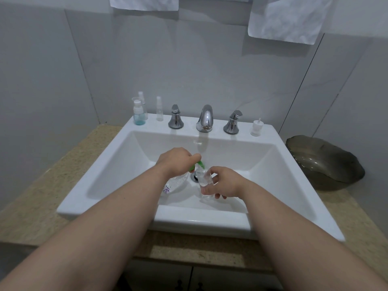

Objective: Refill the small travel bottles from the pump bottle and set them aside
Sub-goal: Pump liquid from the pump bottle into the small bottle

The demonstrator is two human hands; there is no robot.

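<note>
Over the white sink (109,173), my left hand (177,162) grips the green pump head of a clear pump bottle (175,183), which is tilted with its nozzle toward the right. My right hand (225,182) holds a small clear travel bottle (204,179) right under that green nozzle (200,164). On the sink's back ledge at the left stand a small bottle with blue liquid (139,114) and two clear spray bottles (159,110). A white bottle cap with its pump tube (257,128) stands on the ledge at the right.
A chrome faucet (205,118) with two chrome handles (176,117) sits at the back of the sink. A dark glass bowl (327,160) rests on the beige stone counter (42,185) at the right. White towels (289,17) hang on the grey tiled wall above.
</note>
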